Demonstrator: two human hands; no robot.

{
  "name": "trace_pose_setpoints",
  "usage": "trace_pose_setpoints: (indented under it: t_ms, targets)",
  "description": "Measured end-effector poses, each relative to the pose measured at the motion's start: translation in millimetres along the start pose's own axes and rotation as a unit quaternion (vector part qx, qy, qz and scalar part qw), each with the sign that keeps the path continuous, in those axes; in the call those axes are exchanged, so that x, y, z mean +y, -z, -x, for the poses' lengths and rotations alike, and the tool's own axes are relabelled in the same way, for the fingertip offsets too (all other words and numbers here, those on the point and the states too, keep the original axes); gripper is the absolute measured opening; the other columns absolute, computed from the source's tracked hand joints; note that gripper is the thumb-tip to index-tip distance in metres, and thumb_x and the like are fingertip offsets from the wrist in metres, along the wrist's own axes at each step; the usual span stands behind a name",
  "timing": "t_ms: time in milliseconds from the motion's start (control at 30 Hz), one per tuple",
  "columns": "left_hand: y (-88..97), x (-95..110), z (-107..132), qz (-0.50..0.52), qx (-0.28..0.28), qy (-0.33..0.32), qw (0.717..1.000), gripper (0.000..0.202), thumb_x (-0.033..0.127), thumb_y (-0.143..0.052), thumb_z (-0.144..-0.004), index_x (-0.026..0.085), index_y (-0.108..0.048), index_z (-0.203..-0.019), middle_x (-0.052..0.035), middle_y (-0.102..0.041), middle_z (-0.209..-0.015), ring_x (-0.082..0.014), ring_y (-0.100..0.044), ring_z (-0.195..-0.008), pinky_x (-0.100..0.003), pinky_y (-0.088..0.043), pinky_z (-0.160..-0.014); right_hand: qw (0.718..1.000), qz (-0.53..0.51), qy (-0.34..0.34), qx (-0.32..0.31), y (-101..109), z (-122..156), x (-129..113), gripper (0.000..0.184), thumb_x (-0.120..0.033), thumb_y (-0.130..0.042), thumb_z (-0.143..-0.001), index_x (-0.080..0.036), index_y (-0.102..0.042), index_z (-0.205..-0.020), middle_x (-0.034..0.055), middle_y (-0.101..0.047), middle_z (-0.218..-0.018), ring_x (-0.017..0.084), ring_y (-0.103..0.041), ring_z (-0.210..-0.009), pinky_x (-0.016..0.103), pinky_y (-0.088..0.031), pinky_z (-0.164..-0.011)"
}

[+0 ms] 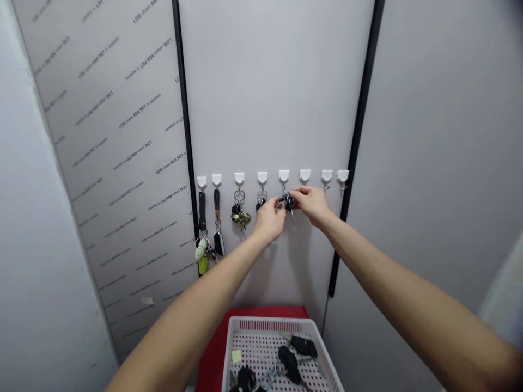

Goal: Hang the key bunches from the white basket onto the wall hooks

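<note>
A bunch of keys point(289, 202) is held between my two hands, just below the fifth white hook point(284, 175) from the left. My left hand point(270, 219) pinches it from the left side. From the right, the fingertips of my right hand point(311, 202) close on its upper part. Whether the ring touches the hook is too small to tell. Beside my left hand, another key ring point(262, 195) hangs from the neighbouring hook, partly hidden by that hand. Further left hangs a key ring with a brass-coloured charm point(241, 218).
Two strap keychains point(202, 212) hang at the far left, one with green charms point(201, 250). More white hooks point(326, 176) continue to the right. Below, a white perforated basket point(231, 340) holds several black keys point(290, 363) and stands on a red surface point(212, 354).
</note>
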State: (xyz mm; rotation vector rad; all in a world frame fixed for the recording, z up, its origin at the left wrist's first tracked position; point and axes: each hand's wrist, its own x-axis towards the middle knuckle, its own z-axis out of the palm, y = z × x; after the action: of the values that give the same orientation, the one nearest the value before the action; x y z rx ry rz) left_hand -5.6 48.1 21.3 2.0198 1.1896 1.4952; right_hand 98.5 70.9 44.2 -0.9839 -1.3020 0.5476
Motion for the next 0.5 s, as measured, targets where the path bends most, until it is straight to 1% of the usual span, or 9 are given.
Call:
trace_pose_setpoints:
  t_ms: [100,200,300,400,500]
  targets:
    - [2.3,6,-11,-0.032,0.015,0.001,0.999,0.034,0.013,-0.040,-0.064,0.011,-0.046,-0.097,-0.0082,-0.053,-0.095,-0.0132,-0.048,-0.085,-0.025,-0.034,-0.078,0.998,0.041,0.013,0.046,-6,-13,-1,0.009,-0.021,-0.050,-0.055,-0.012,-0.052,-0.055,-0.0026,-0.048,-0.044,0.007,-0.045,-0.039,0.021,-0.040,-0.042]
    - [3.3,6,-18,-0.053,0.024,0.010,0.998,0.034,0.011,-0.039,-0.064,0.010,-0.046,-0.097,-0.0093,-0.052,-0.096,-0.0141,-0.047,-0.088,-0.026,-0.033,-0.079,0.990,0.106,0.040,0.082,-10,-23,5,0.012,-0.023,-0.049,-0.056,-0.012,-0.055,-0.056,0.0001,-0.052,-0.046,0.010,-0.049,-0.045,0.023,-0.042,-0.048]
    - [3.5,3,-18,-0.056,0.024,0.017,0.998,0.036,0.011,-0.038,-0.064,0.010,-0.045,-0.099,-0.0100,-0.051,-0.098,-0.0148,-0.046,-0.090,-0.026,-0.033,-0.080,0.982,0.152,0.060,0.091,-13,-28,13,0.015,-0.024,-0.048,-0.057,-0.012,-0.057,-0.058,0.0026,-0.056,-0.050,0.012,-0.053,-0.053,0.024,-0.042,-0.054]
    - [3.2,-3,-11,-0.045,0.007,0.010,0.999,0.036,0.012,-0.038,-0.064,0.011,-0.045,-0.099,-0.0086,-0.052,-0.097,-0.0141,-0.047,-0.088,-0.025,-0.034,-0.078,0.981,0.168,0.061,0.072,-10,-27,20,0.019,-0.024,-0.045,-0.060,-0.012,-0.058,-0.064,0.0035,-0.058,-0.054,0.012,-0.053,-0.054,0.024,-0.042,-0.056]
    - [2.2,-18,11,-0.029,-0.017,0.010,0.999,0.038,0.013,-0.039,-0.064,0.011,-0.041,-0.102,-0.0079,-0.052,-0.097,-0.0114,-0.050,-0.080,-0.023,-0.036,-0.075,0.981,0.167,0.066,0.077,-2,-14,31,0.024,-0.023,-0.042,-0.061,-0.012,-0.057,-0.078,0.0039,-0.059,-0.064,0.011,-0.053,-0.056,0.025,-0.042,-0.058]
